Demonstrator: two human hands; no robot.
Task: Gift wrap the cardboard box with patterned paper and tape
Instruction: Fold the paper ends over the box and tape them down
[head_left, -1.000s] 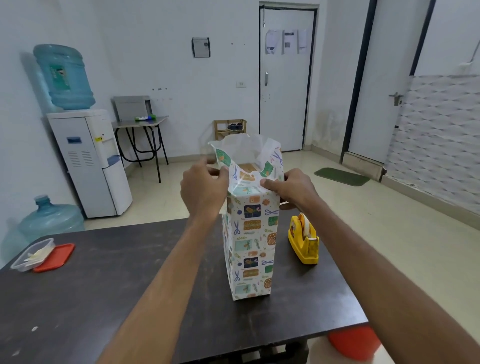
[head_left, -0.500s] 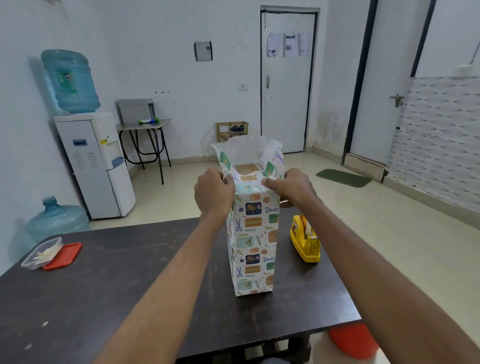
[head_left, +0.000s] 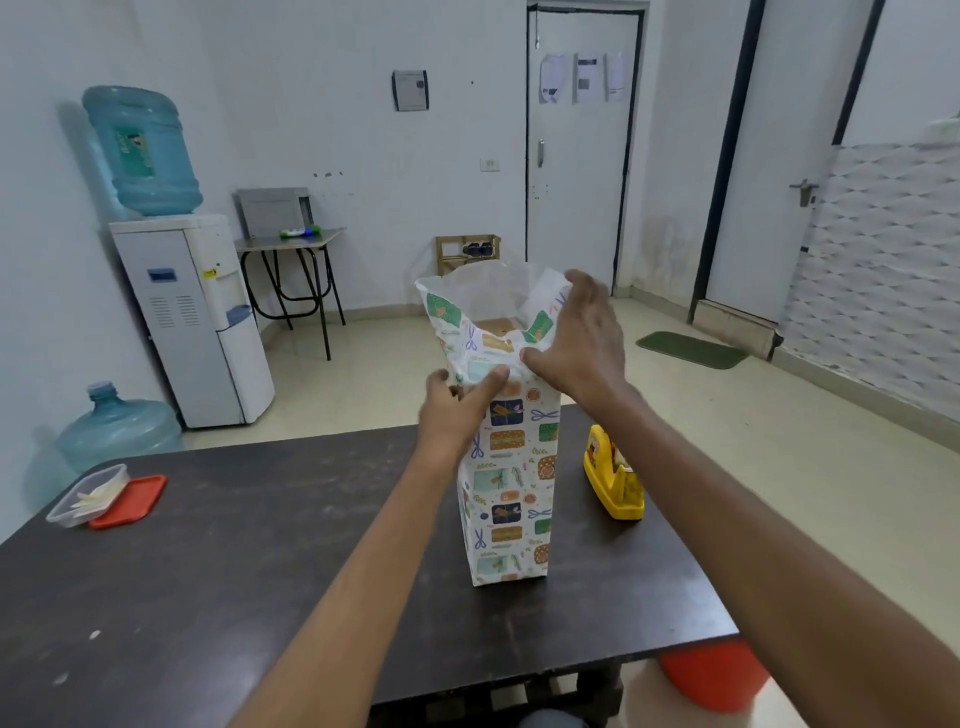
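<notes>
A tall box wrapped in patterned paper stands upright near the middle of the dark table. Its top is unsealed: paper flaps stand up and a strip of brown cardboard shows inside. My left hand pinches the folded near flap at the box's top left corner. My right hand lies with spread fingers against the right flap, thumb pressing the near fold. A yellow tape dispenser sits on the table just right of the box.
A clear plastic container and its red lid lie at the table's far left. A red stool stands below the table's right edge. A water dispenser and a spare bottle are on the floor beyond.
My right hand has let go of its pinch at the top corner and risen, fingers spreading over the right flap. My left hand has dropped slightly and still grips the near fold.
</notes>
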